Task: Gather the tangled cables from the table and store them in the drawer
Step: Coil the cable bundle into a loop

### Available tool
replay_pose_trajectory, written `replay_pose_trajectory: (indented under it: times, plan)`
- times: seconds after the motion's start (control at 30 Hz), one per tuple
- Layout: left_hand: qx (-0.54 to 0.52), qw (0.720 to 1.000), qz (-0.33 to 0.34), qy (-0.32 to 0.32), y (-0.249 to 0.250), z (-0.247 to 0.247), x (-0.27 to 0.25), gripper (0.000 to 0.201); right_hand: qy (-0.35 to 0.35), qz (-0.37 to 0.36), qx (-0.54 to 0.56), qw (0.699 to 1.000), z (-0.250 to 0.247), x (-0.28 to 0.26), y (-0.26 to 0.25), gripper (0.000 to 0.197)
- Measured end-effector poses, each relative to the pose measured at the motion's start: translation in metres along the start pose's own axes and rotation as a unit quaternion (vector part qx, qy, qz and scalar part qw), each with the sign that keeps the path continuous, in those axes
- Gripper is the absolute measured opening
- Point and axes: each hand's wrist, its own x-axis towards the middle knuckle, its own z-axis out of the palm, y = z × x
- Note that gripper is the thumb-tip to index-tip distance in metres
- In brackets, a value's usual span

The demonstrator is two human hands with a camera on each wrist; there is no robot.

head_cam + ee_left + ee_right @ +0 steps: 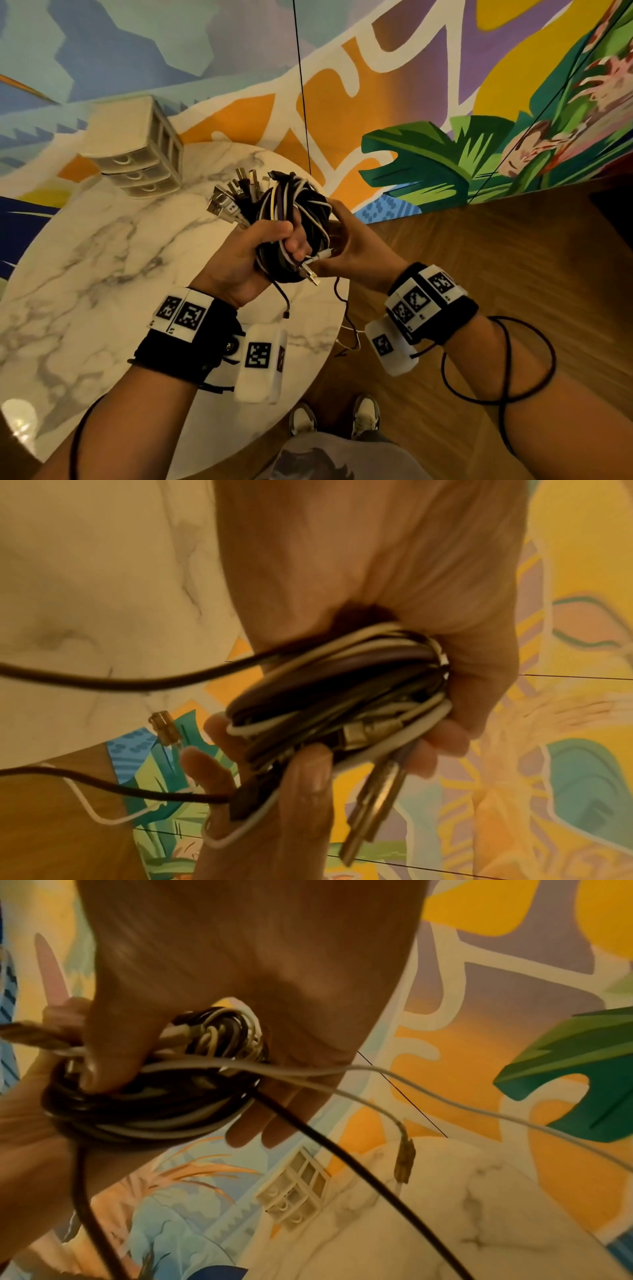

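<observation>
A coiled bundle of black, white and purple cables is held in the air over the right part of the round marble table. My left hand grips the bundle from the left, fingers wrapped round the coil. From the right my right hand holds the bundle, thumb on top and fingers underneath. Several USB plugs fan out at the bundle's upper left. Loose cable ends dangle below the hands. The small white drawer unit stands at the table's far left, its three drawers closed.
A painted mural wall rises right behind the table. Wooden floor lies to the right, and my shoes stand at the table's near edge. A thin black cord hangs down in front of the wall. Sensor cables loop round my right forearm.
</observation>
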Motion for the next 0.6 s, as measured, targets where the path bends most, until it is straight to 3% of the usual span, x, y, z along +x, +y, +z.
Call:
replay_pose_trajectory:
  times: [0.1,0.2,0.27,0.37,0.43,0.47,0.53,0.6]
  plan:
    - [0.005,0.999,0.019,0.047,-0.003,-0.001,0.000,0.025,0.025,0.004,-0.034,0.999,0.004,0.002,0.007,0.075]
    - [0.025,0.991,0.059,0.121,-0.006,0.001,0.002,0.005,0.100,-0.005,-0.114,0.988,0.009,0.000,0.014,0.081]
    - [0.041,0.985,0.066,0.154,-0.007,-0.002,0.003,0.011,0.153,-0.034,-0.175,0.972,0.011,-0.005,0.017,0.077]
    - [0.095,0.973,0.080,0.195,-0.006,-0.004,0.006,0.024,0.186,-0.040,-0.199,0.961,0.014,-0.016,0.022,0.050]
    - [0.116,0.965,0.092,0.214,-0.005,-0.005,0.009,0.039,0.187,0.000,-0.157,0.970,0.019,-0.022,0.022,0.020]
    - [0.126,0.961,0.103,0.223,-0.005,-0.006,0.011,0.041,0.181,0.036,-0.120,0.975,0.022,-0.023,0.021,0.018]
    - [0.157,0.951,0.124,0.235,-0.007,-0.006,0.014,0.031,0.131,0.131,-0.040,0.982,0.032,-0.019,0.013,0.045]
    - [0.209,0.939,0.126,0.243,-0.012,-0.003,0.017,0.017,0.092,0.205,0.052,0.973,0.040,-0.010,0.003,0.059]
